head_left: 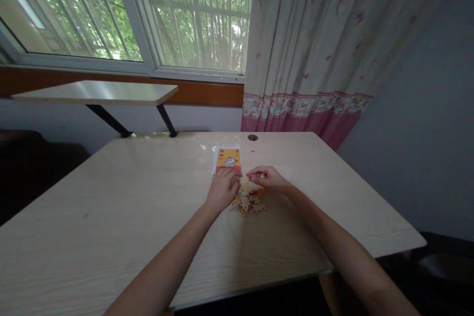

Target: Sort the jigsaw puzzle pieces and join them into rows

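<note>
- A person sits at a pale wooden table (111, 217) by the window (185, 15), with both bare arms stretched out over it.
- A little heap of puzzle pieces (251, 203) lies around the middle of the table, nearer the far edge than the near one.
- The right hand (267, 179) is over the far side of the heap. Its fingertips are pinched on what looks like a small piece (262, 176), just above the others.
- The left hand (222, 188) rests with curled fingers at the left side of the heap, touching the near end of a picture card (227, 159). I cannot tell if it holds anything.
- The picture card is yellow with a little white animal on it. It lies flat just past the heap, toward the far edge, near a round hole (253, 137) in the table.
- The puzzle looks barely begun. The pieces are jumbled in one heap, and I see none joined up on the table. Nearly all of it is left to do.
</note>
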Motion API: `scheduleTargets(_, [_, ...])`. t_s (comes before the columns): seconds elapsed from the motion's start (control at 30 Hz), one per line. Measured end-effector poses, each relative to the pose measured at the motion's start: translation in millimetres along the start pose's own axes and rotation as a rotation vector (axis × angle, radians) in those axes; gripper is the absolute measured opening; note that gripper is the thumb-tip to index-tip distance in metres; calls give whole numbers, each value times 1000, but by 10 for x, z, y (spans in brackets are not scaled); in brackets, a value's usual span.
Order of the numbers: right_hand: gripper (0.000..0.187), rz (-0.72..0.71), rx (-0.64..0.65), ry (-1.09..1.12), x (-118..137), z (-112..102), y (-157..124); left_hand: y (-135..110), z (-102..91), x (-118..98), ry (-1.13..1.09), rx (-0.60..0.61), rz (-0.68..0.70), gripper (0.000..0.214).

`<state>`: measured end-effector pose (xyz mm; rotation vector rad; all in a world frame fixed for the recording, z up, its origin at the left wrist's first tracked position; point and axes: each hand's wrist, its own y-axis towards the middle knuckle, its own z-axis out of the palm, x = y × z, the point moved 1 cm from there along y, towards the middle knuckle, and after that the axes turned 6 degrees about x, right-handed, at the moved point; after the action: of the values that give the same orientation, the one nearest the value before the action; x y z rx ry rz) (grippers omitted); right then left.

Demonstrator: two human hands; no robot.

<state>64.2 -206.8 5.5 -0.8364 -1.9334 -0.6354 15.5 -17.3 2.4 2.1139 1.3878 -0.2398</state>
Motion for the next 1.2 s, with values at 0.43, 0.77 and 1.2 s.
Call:
scheduleTargets(0.43, [37,19,-129,416,69,147,44,29,5,-120,-325,-69,-1,14])
scheduleTargets(0.77, [40,31,-176,434,34,132,51,38,17,-86,-474,-24,-73,9])
scheduleTargets(1.2, [33,16,-230,494,97,171,42,28,-6,-57,-303,-122,25,14])
